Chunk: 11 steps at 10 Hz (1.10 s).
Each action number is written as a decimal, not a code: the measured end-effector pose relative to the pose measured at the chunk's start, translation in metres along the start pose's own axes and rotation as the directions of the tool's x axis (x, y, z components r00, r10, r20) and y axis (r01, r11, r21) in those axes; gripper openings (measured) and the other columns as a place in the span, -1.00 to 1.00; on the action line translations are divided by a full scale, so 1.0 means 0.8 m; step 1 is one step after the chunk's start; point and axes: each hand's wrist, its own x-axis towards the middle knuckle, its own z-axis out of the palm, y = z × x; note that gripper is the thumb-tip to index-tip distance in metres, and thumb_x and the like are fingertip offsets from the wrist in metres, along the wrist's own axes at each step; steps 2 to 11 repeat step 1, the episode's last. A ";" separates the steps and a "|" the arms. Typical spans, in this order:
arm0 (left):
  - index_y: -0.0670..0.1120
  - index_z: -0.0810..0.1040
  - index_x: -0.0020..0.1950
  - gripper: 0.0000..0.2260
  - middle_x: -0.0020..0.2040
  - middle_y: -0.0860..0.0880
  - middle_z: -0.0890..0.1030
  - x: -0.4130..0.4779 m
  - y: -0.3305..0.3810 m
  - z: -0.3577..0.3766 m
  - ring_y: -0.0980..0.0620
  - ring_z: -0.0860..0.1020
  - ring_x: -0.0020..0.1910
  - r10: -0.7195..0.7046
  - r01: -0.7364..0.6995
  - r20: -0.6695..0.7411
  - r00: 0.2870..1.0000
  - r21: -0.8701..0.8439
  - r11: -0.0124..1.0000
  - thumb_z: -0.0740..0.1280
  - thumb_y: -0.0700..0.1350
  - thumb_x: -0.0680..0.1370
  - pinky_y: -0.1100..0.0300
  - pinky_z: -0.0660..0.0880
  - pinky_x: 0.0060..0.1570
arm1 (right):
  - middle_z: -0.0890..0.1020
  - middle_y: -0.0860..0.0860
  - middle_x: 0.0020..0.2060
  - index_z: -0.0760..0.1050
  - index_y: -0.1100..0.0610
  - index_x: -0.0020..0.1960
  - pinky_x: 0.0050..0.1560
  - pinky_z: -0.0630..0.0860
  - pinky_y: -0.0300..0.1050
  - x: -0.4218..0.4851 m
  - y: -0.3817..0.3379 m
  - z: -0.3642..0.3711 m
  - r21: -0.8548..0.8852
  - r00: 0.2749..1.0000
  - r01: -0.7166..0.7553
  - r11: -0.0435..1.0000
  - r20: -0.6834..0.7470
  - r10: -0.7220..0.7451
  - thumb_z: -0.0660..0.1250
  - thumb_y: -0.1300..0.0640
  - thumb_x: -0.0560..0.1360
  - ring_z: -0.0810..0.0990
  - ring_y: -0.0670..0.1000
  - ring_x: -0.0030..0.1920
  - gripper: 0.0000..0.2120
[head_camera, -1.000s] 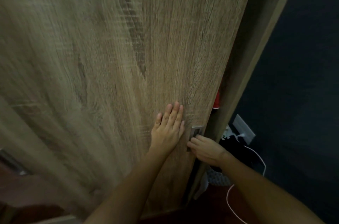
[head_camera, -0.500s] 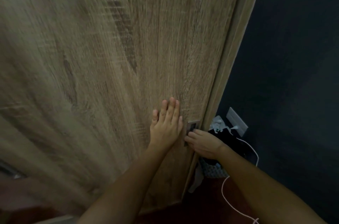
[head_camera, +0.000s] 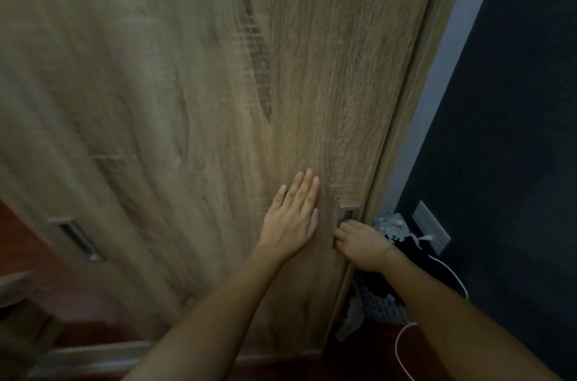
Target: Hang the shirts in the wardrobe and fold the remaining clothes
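The grip of the right hand (head_camera: 362, 245) is snug. Its fingers curl into the metal handle (head_camera: 348, 215), a tall thin slot sunk into the wardrobe door (head_camera: 218, 99). The left hand (head_camera: 292, 224) holds nothing. It lies flat on the wood just beside the handle, with its fingers straight and together.

The handle runs up and down at the door's right edge, next to the wardrobe frame (head_camera: 410, 99). No gap shows there, so the door looks closed. The right hand is the one nearer the handle. The door can likely only slide left, toward a second handle (head_camera: 76, 238) on the next door.

No shirts show; they may be inside. Low on the right, beside a wall socket (head_camera: 431, 227) and a white cable (head_camera: 402, 346), sits a heap (head_camera: 395, 226). It might be clothes, but it is too blurry to be sure. No words or labels can be read.
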 end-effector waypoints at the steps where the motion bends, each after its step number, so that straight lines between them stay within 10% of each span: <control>1: -0.18 0.17 0.50 -0.46 0.47 -0.11 0.28 -0.019 -0.012 -0.025 -0.01 0.19 0.48 0.029 -0.027 0.056 0.998 -0.031 0.999 0.09 0.01 0.56 0.08 0.03 0.43 | 0.62 0.01 -0.32 0.63 0.08 -0.29 -0.15 0.53 -0.21 0.000 -0.011 -0.013 0.044 0.998 -0.019 0.999 -0.056 0.021 0.53 -0.04 0.15 0.56 0.00 -0.31 -0.76; 11: -0.18 0.17 0.50 -0.46 0.47 -0.11 0.28 -0.019 -0.012 -0.025 -0.01 0.19 0.48 0.029 -0.027 0.056 0.998 -0.031 0.999 0.09 0.01 0.56 0.08 0.03 0.43 | 0.62 0.01 -0.32 0.63 0.08 -0.29 -0.15 0.53 -0.21 0.000 -0.011 -0.013 0.044 0.998 -0.019 0.999 -0.056 0.021 0.53 -0.04 0.15 0.56 0.00 -0.31 -0.76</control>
